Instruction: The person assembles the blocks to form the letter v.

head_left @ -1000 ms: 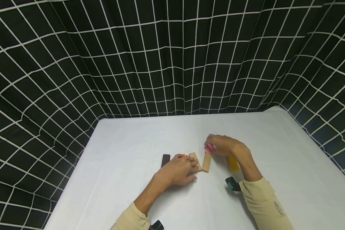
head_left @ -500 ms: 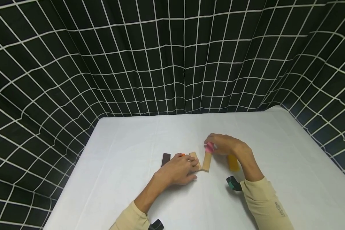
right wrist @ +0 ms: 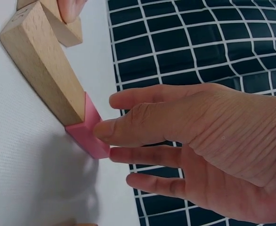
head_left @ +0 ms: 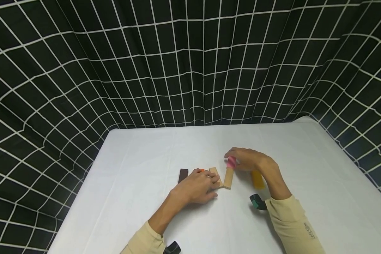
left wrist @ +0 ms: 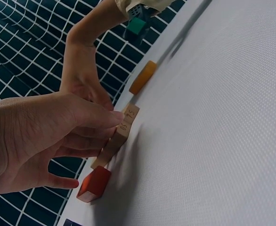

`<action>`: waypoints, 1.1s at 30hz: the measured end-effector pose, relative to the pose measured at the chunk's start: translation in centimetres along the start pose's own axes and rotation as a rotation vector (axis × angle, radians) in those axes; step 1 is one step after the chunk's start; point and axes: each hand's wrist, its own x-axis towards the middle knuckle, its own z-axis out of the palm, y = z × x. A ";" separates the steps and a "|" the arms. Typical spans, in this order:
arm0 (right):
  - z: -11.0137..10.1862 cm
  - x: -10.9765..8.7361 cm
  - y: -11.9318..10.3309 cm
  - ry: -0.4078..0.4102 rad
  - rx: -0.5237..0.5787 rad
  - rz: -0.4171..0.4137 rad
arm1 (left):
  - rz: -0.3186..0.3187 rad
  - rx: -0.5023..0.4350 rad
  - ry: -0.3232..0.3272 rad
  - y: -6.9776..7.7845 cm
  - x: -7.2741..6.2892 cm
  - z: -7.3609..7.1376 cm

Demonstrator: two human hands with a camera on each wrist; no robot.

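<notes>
Two pale wooden blocks lie on the white tabletop, their near ends meeting in a V. My left hand (head_left: pixel 195 187) reaches over the left wooden block (head_left: pixel 213 171), its fingers resting on it; the thumb looks apart from it in the head view. Against the far end of the right wooden block (right wrist: pixel 46 68) sits a pink block (right wrist: pixel 91 136). My right hand (head_left: pixel 246 159) pinches this pink block, thumb on its near face; the fingers' contact behind it is partly hidden. A red-orange block (left wrist: pixel 94 182) lies by the left little finger.
A dark brown block (head_left: pixel 183 174) lies left of the left hand. Under the right forearm is a yellow block (head_left: pixel 258 180), partly covered. Grid-patterned black cloth (head_left: pixel 190 70) rises behind and beside the white table (head_left: pixel 139 151). Dark wrist cameras (head_left: pixel 258 202) hang below the sleeves.
</notes>
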 end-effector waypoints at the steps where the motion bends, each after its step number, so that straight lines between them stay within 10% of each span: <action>1: -0.1 0.0 0.0 0.001 0.009 0.007 | 0.000 0.000 0.002 0.0 0.0 0.0; 15: -2.2 -2.9 0.2 -0.036 0.124 0.077 | 0.010 0.030 0.012 -0.1 -0.1 -0.1; 33: -1.6 -3.2 -0.2 -0.259 0.004 0.384 | -0.021 -0.056 -0.005 0.0 0.1 0.1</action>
